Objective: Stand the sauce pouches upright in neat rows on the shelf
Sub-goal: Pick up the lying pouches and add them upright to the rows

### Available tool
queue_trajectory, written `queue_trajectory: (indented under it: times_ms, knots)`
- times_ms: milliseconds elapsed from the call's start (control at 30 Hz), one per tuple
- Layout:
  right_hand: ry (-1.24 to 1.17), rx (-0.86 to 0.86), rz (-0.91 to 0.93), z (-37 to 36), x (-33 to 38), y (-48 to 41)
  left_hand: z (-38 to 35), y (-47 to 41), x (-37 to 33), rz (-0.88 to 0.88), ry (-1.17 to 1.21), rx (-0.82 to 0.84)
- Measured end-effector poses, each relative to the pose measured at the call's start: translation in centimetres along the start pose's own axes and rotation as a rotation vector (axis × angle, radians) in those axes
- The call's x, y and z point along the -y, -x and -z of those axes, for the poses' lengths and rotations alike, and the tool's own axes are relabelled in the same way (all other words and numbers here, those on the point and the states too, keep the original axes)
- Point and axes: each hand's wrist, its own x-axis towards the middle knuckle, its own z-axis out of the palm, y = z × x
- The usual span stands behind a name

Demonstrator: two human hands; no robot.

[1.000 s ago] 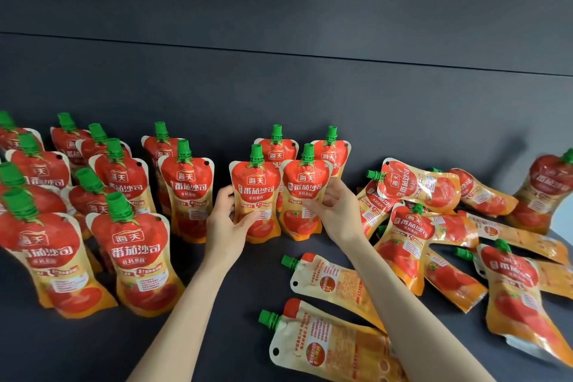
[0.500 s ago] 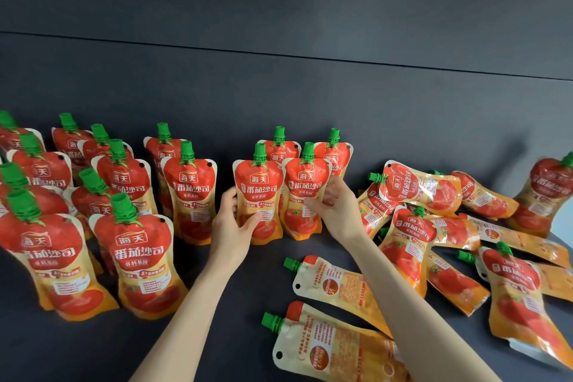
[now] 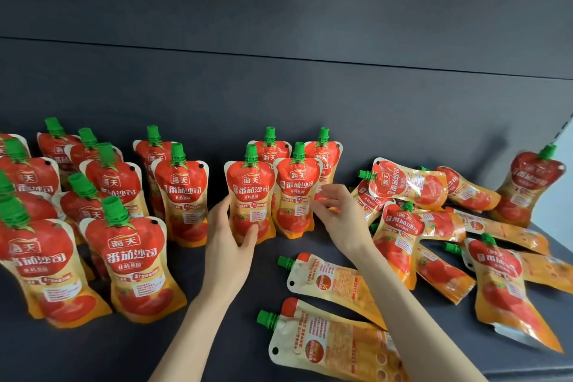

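Several red and orange sauce pouches with green caps stand in rows on the dark shelf [image 3: 217, 335] at the left and centre. My left hand [image 3: 228, 242] grips the lower left of an upright front pouch [image 3: 250, 192], thumb across its front. Right beside it stands another upright pouch [image 3: 296, 195]. My right hand [image 3: 336, 215] hovers at that pouch's right edge with fingers spread and blurred, holding nothing. Two more upright pouches [image 3: 324, 155] stand just behind these two.
A heap of fallen pouches [image 3: 409, 186] lies to the right, and one [image 3: 533, 183] leans against the back wall. Two pouches [image 3: 335, 282] lie back side up in front of my right forearm. The dark back wall [image 3: 279, 96] rises behind the rows.
My right hand has come off the right front pouch and opened, drifting slightly right. My left hand stays on the left front pouch, lower down with the thumb across its base.
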Motion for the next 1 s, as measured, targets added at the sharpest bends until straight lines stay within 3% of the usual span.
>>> queue_trajectory:
  times_ms: [167,400,500,633,800,1000]
  knots:
    - [0.047,0.003,0.037,2.5,-0.7,3.4,-0.3,3.5,-1.8,-0.121,-0.035,0.015]
    - [0.196,0.124,0.075,6.2,-3.1,8.3,-0.9,8.5,-4.0,-0.113,-0.029,0.264]
    - [0.228,0.175,0.099,7.9,-4.0,9.6,-1.4,11.0,-4.9,-0.097,-0.108,0.200]
    - [0.236,0.303,0.149,9.5,-5.4,11.3,-3.4,14.8,-5.7,-0.007,-0.351,0.138]
    - [0.204,0.297,0.130,10.7,-6.4,12.0,-3.2,15.8,-5.9,0.109,-0.390,0.197]
    - [0.240,0.324,0.082,10.3,-6.5,12.8,-3.0,17.3,-7.5,0.400,-0.548,-0.029]
